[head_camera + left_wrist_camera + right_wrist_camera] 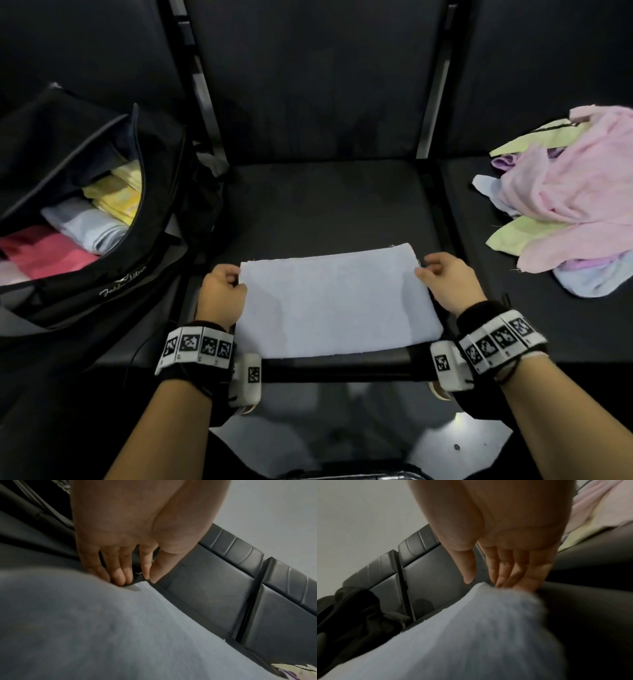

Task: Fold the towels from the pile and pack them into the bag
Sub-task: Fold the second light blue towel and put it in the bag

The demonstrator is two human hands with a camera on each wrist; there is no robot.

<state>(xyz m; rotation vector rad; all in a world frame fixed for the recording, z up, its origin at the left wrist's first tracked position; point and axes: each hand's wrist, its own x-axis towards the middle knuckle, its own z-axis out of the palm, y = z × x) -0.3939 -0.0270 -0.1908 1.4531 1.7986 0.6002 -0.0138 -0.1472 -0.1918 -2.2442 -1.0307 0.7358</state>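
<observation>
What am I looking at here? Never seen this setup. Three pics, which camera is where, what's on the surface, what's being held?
No robot here: a person works bare-handed, with marker bands and a small camera on each wrist. The wide picture comes from a head-worn camera looking down; the other two look along each hand from the wrists.

On the dark padded surface lies a folded light blue towel. The left hand and the right hand each touch a far corner of it; whether either has a real grip is unclear, since the fingers look fairly straight. On the left an open black bag holds folded towels. On the right sits the unfolded pile.
</observation>
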